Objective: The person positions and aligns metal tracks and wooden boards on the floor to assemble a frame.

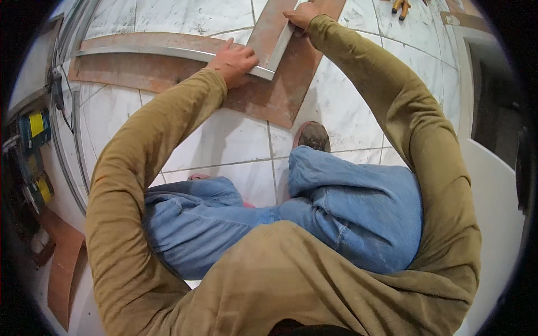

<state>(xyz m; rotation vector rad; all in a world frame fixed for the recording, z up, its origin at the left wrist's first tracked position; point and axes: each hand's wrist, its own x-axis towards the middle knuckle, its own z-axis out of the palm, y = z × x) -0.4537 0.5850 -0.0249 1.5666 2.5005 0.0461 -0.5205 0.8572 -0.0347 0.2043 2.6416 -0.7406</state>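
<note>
Two grey metal profile bars meet at a corner on the tiled floor. One bar [145, 51] runs left from the corner, the other bar [282, 49] runs up and away. My left hand [234, 60] presses flat on the corner joint, fingers together. My right hand [301, 14] grips the farther bar near its upper end. Both bars lie on brown boards [280, 95] laid over the white marble tiles [224, 140]. I am squatting, with blue jeans and one shoe [311, 136] below the boards.
Power tools with yellow parts [35, 126] sit on a shelf at the left, with a cable hanging. A curved metal strip [67, 162] runs along the left. A brown board piece [63, 269] lies lower left. Orange-handled pliers [400, 8] lie at the top right. A white panel [493, 185] stands right.
</note>
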